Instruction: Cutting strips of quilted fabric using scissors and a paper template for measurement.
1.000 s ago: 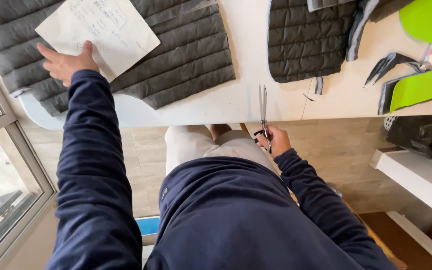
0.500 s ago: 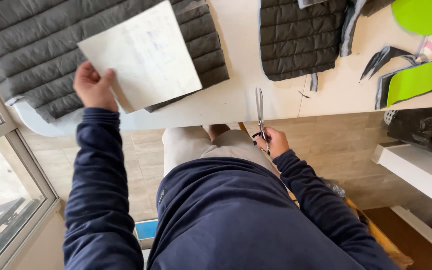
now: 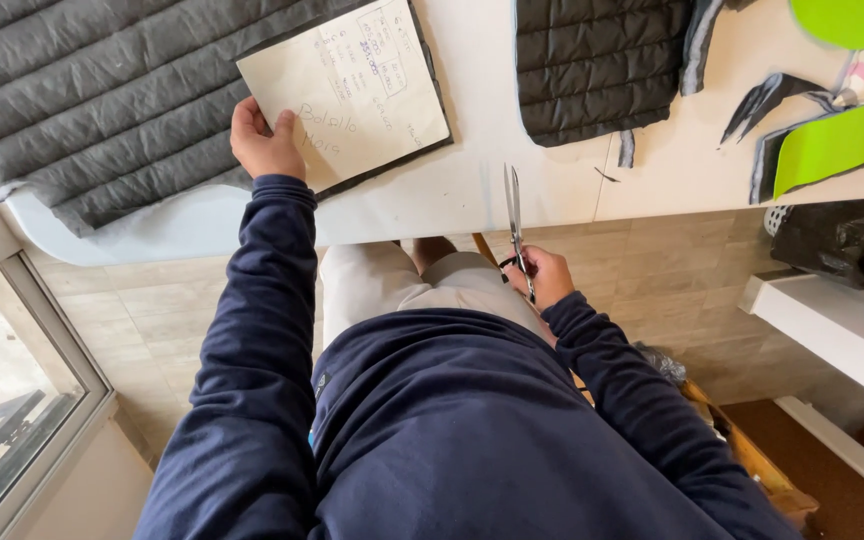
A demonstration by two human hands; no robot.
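Cream card pattern sheet (image 3: 347, 90), pinched at its near corner by the left hand (image 3: 264, 140), lies on the grey quilted fabric (image 3: 102, 100), well left of the closed scissors (image 3: 515, 225) gripped in the right hand (image 3: 544, 275), blades pointing away across the white table (image 3: 492, 120).

Grey quilted fabric (image 3: 102, 90) cut off by top and left edges. Second quilted piece (image 3: 592, 70) and green pieces (image 3: 837, 140) cut off at top and right. Scissors (image 3: 514, 215) handles hidden inside right hand (image 3: 544, 275). Paper sheet (image 3: 352, 90) corner covered by left hand (image 3: 264, 145). Desk (image 3: 482, 180) far side out of view.
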